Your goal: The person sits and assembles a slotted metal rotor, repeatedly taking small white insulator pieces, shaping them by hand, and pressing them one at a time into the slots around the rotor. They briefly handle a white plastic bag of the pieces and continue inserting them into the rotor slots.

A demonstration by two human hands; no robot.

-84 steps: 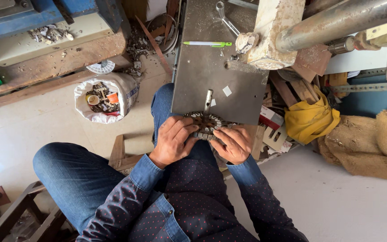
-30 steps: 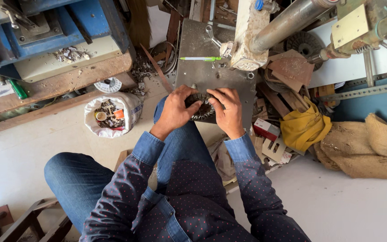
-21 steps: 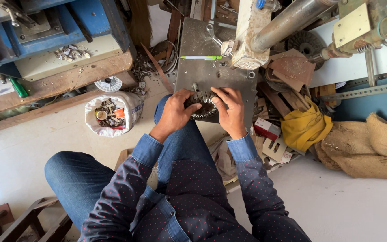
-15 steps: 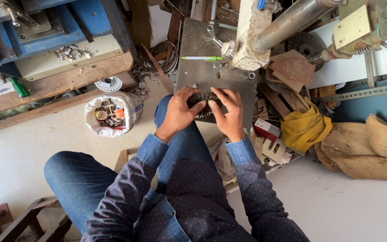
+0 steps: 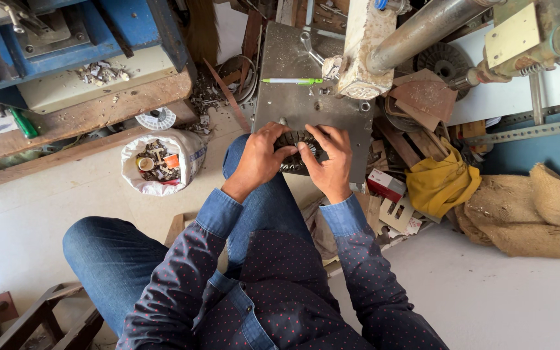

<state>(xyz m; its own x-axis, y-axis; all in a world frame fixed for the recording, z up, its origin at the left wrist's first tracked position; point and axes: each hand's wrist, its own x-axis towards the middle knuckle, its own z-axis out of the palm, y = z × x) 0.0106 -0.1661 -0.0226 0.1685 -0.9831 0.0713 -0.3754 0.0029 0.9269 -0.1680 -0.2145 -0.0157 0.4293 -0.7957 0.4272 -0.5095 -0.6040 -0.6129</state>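
Note:
Both my hands grip a dark, toothed round metal part (image 5: 295, 152) on a grey steel plate (image 5: 286, 104). My left hand (image 5: 258, 159) closes over its left side, fingers curled on top. My right hand (image 5: 329, 161) covers its right side. Most of the part is hidden under my fingers. A green and white pen (image 5: 291, 81) lies on the plate beyond my hands. I sit with my knee under the plate's near edge.
A white bag of scrap bits (image 5: 159, 162) stands on the floor to the left. A blue machine (image 5: 66, 39) sits on a wooden bench. A steel pipe (image 5: 422, 29), yellow cloth (image 5: 441, 185) and burlap sack (image 5: 533, 207) lie to the right.
The view and my hands have shifted up the plate since the oldest frame. Over the last second my fingers have closed further over the toothed part, with little other motion.

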